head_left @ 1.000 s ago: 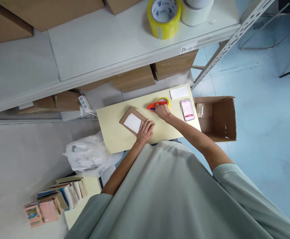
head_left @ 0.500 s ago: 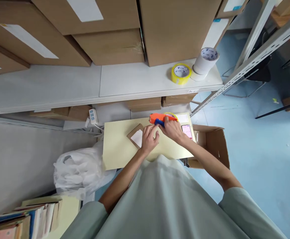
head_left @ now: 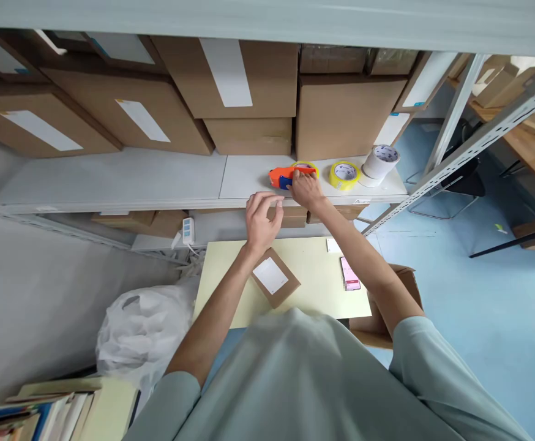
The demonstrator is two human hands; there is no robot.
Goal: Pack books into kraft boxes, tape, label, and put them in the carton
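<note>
My right hand (head_left: pixel 307 188) is wrapped round an orange and blue tape dispenser (head_left: pixel 280 177), fitted with a roll of yellow-edged tape. It is at the shelf (head_left: pixel 244 177), left of a loose roll of yellow tape (head_left: pixel 344 174); whether the dispenser rests on the surface I cannot tell. My left hand (head_left: pixel 262 222) hovers before the shelf edge with fingers bent and thumb apart, holding nothing. Below it, a flat brown cardboard parcel (head_left: pixel 283 293) with a white label lies on the pale yellow table (head_left: pixel 316 263).
White rolls (head_left: pixel 380 162) stand at the shelf's right end, before several cardboard boxes (head_left: pixel 350 116). A phone (head_left: pixel 350 274) lies on the table's right side. An open carton (head_left: pixel 405 285) sits beyond it, a white plastic bag (head_left: pixel 143 331) at left. A metal upright (head_left: pixel 455 162) borders the shelf.
My right hand has carried the tape dispenser from above the table up to the shelf. My left hand has come away from the dispenser, and the view has tilted up.
</note>
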